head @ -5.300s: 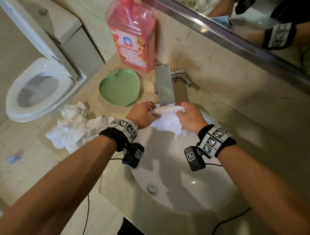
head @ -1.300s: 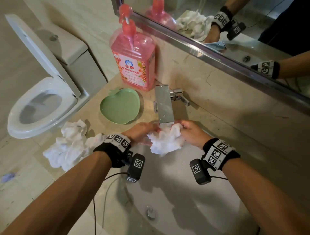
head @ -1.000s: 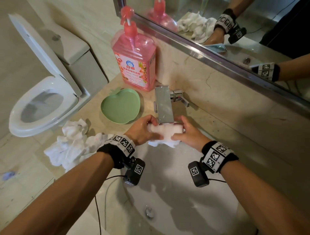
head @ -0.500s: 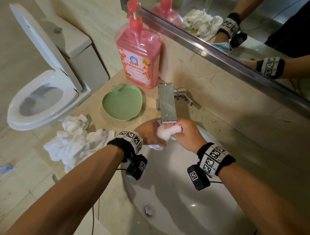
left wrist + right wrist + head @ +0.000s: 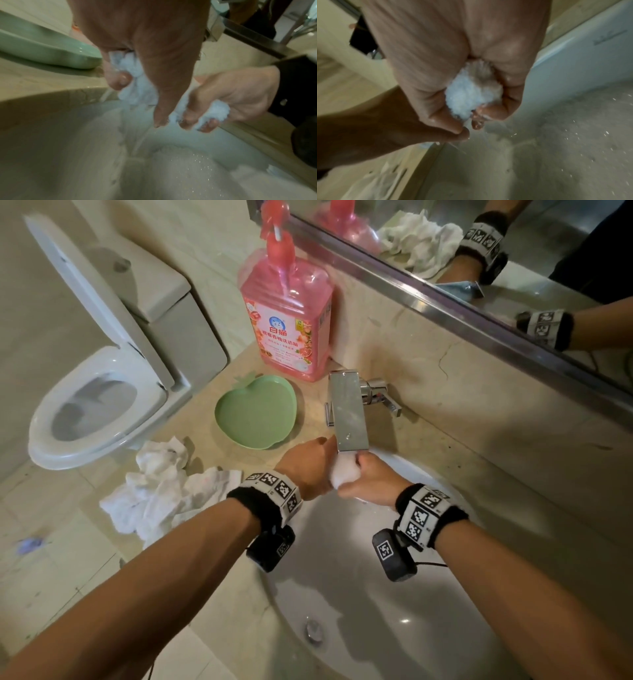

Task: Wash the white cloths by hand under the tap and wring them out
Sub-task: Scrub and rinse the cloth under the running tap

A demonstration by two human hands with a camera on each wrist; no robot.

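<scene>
Both hands meet just under the spout of the chrome tap [image 5: 348,412], over the back of the white basin [image 5: 428,604]. Between them is a white cloth [image 5: 344,474], bunched into a tight wad. The left hand [image 5: 310,470] has its fingers curled around one end of the wad, and the left wrist view shows the cloth [image 5: 137,81] bulging out between thumb and fingers. The right hand [image 5: 373,481] is clenched on the other end; in the right wrist view the cloth [image 5: 467,97] sits squeezed inside the closed palm with only a small tuft showing. Thin streams of water run down from the cloth into the basin, and droplets speckle the bowl; whether the tap itself is running is hard to tell, since the hands cover the spout's mouth.

On the beige stone counter [image 5: 212,604], to the left of the basin, a heap of crumpled white cloths [image 5: 161,494] lies near the front edge, well apart from the hands. Behind it sits a green apple-shaped dish [image 5: 257,412], just left of the tap, and behind the dish stands a pink pump bottle of detergent [image 5: 287,316] against the wall below the mirror [image 5: 513,251]. The drain [image 5: 313,630] shows at the bottom of the basin. A white toilet [image 5: 99,405] with its lid raised stands beyond the counter's left end.
</scene>
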